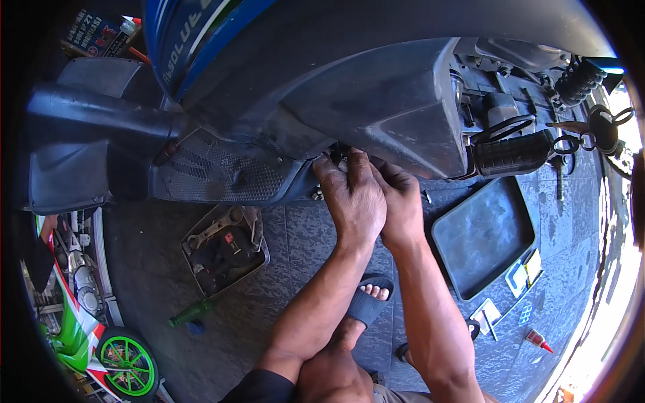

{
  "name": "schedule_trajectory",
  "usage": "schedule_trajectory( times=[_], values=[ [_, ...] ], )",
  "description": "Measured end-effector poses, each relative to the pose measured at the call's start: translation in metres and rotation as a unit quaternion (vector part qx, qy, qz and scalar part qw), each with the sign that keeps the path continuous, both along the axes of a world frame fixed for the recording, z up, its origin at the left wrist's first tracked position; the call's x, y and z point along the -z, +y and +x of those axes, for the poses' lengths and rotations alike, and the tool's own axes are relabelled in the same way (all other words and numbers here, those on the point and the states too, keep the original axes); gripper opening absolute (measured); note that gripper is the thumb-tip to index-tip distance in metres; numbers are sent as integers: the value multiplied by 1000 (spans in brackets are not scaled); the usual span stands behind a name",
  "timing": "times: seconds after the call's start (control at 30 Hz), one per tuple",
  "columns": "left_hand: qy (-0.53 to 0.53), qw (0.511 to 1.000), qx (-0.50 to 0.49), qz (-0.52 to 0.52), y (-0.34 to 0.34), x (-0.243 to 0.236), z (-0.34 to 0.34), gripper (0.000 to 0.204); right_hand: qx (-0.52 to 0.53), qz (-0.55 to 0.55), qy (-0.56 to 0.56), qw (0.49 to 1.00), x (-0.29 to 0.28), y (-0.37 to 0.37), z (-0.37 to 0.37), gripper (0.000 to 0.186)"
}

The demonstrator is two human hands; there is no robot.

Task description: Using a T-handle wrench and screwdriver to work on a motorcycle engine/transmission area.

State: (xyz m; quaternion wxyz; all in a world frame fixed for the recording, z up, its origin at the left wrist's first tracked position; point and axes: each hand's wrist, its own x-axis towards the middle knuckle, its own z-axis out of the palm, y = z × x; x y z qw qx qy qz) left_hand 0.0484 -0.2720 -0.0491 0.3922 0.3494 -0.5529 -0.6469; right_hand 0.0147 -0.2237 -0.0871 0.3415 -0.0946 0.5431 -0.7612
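A scooter with dark plastic body panels (pixel 349 87) fills the upper part of the head view. My left hand (pixel 353 198) and my right hand (pixel 403 205) are side by side at the lower edge of its side cover, just right of the textured footboard (pixel 222 171). The left fingers are bent and closed at a dark gap under the panel. Fingers of the right hand curl in beside them, partly covered by the left. Whatever the fingertips pinch is hidden in the shadow there. Both hands look smudged with grease.
Right of my arms lies a black tray (pixel 484 238); a smaller tray (pixel 267 258) with tools is on the left. A green bottle (pixel 190 313), a red-capped small bottle (pixel 537 341) and a white card (pixel 485 314) lie about. A green-wheeled motorbike (pixel 125 366) stands lower left.
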Motion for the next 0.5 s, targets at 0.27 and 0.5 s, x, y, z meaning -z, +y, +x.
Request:
schedule_trajectory(
  times=[0.27, 0.5],
  values=[
    [158, 986, -45, -19, 3, 17, -14, 32, -94, 206, 21, 974, -3, 88, -7, 31],
    [176, 980, -14, -93, -16, 22, -19, 11, 129, 99, 74, 984, -48, 133, -46, 25]
  ],
)
